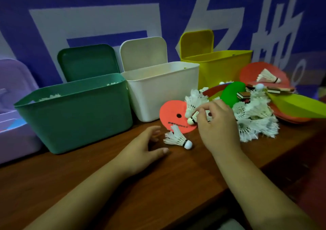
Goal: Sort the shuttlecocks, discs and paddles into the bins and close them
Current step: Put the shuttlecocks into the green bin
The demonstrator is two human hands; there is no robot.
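We count 4 bins along the back of the wooden table (123, 185): a purple bin (15, 106) at the far left, only partly in view, then a green bin (74, 111), a white bin (158, 92) and a yellow bin (220, 67), these 3 with their lids tipped up. White feathers show over the green bin's rim.

The left hand (141, 148) rests on the table, fingers spread and loosely bent, holding nothing. The lone shuttlecock (178, 138) lies on its side just beside those fingertips without touching them, white feather skirt toward the bins, round white cork with a black band toward us.

The right hand (217, 123) hangs over the orange disc (171, 116), its thumb and forefinger pinching the held shuttlecock (192, 119) near the cork. A 2nd one stands just beside it, cork down on the disc. The disc is flat, with 1 small centre hole and dark lettering.

Right of that hand sits a pile of shuttlecocks (255, 120), too tangled for us to count.

4 discs stand out in all: the orange one, a green disc (232, 92), a red disc (250, 72) bearing 1 more shuttlecock, and a yellow-green disc (296, 106) at the right edge. The paddles (271, 89) show layered edges in 2 places behind the pile.
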